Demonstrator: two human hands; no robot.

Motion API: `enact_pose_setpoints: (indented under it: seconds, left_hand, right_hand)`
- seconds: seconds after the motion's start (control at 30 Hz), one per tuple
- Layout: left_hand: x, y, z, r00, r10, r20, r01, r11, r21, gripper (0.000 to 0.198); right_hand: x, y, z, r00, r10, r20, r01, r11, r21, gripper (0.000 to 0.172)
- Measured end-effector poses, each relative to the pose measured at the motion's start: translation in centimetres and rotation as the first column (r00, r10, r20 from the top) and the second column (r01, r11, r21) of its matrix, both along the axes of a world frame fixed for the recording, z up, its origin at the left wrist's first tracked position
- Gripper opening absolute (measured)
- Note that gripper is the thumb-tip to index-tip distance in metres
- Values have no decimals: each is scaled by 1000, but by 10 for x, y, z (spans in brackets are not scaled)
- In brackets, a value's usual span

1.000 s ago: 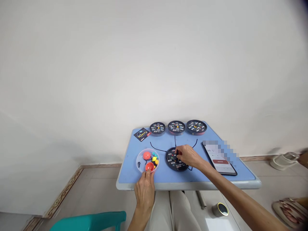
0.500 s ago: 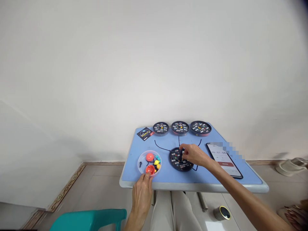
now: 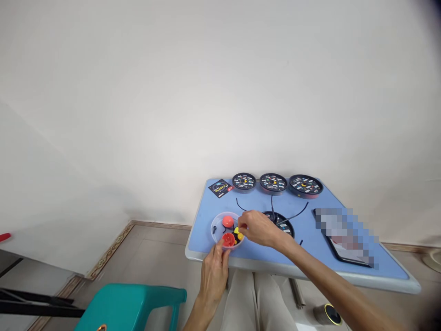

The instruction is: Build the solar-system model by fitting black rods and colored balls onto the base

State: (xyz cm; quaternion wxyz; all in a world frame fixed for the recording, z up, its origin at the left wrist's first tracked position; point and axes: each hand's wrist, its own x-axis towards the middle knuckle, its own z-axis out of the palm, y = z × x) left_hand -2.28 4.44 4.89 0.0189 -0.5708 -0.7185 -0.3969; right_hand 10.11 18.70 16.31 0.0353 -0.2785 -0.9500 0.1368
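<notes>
My right hand [image 3: 258, 228] reaches over a clear round plastic dish [image 3: 217, 230], its fingertips among small yellow pieces [image 3: 240, 236]; whether they grip one is hidden. My left hand [image 3: 213, 271] rests at the dish's near rim, fingers against it. Inside the dish lie a red dome [image 3: 228, 221], an upturned red half-shell [image 3: 228, 239] and small dark pieces. To the right, a black round disc [image 3: 285, 226] sits on the blue table [image 3: 206, 216], partly hidden by my right hand, with thin black cords [image 3: 292, 218] running over it.
Several black round tins [image 3: 273, 182] line the table's far edge, beside a small black card [image 3: 220, 188]. A phone [image 3: 344, 236] with a pixelated part lies at the right. Below the table's near edge are my knees, a teal stool [image 3: 131, 308] and a tape roll [image 3: 327, 315].
My right hand has moved left from the black disc to over the dish. Black cords now cross the disc. The whole scene has shifted right in view.
</notes>
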Motion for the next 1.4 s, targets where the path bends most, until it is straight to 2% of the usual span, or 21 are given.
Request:
enact_pose_setpoints:
  seconds: [0.1, 0.23, 0.47, 0.7, 0.87, 1.03, 1.17, 1.23, 1.3, 1.4]
  left_hand:
    - [-1, -1, -2, 997, -18, 81, 17, 1000, 25, 27]
    - [-2, -2, -4, 989, -32, 141, 28, 999, 30, 24]
    - [-4, -3, -4, 991, -34, 133, 29, 999, 34, 26]
    - [-5, -2, -3, 990, -48, 134, 41, 998, 57, 23]
    - [-6, -3, -1, 986, -55, 156, 50, 998, 35, 22]
    - [-7, -5, 0, 970, -46, 240, 50, 999, -9, 28]
    - [-4, -6, 0, 961, -23, 275, 13, 999, 38, 35]
    - [-1, -6, 4, 963, 14, 270, -38, 996, 86, 33]
    - [4, -4, 10, 964, 29, 265, -69, 987, 143, 32]
    - [13, -1, 19, 968, -31, 248, -31, 970, 242, 30]
  right_hand:
    - [-23, -7, -7, 992, 45, 121, -47, 999, 12, 14]
    - [-39, -9, -16, 989, 73, 126, -74, 997, 8, 15]
    - [-36, 9, -16, 987, 53, 153, -59, 997, 40, 23]
    - [-51, -6, -26, 962, 115, 247, -145, 984, 106, 23]
    - [-57, -3, -34, 957, 160, 243, -199, 970, 142, 20]
    - [-45, 7, -26, 974, 149, 169, -175, 973, 148, 21]
    - [-28, 11, -16, 995, 77, 67, -86, 985, 150, 20]
    - [-20, 7, -14, 999, 21, -32, -18, 996, 92, 18]
    - [-12, 0, -14, 990, -23, -138, 20, 1000, -22, 16]
    - [-2, -15, -17, 974, -54, -222, 13, 984, -180, 16]
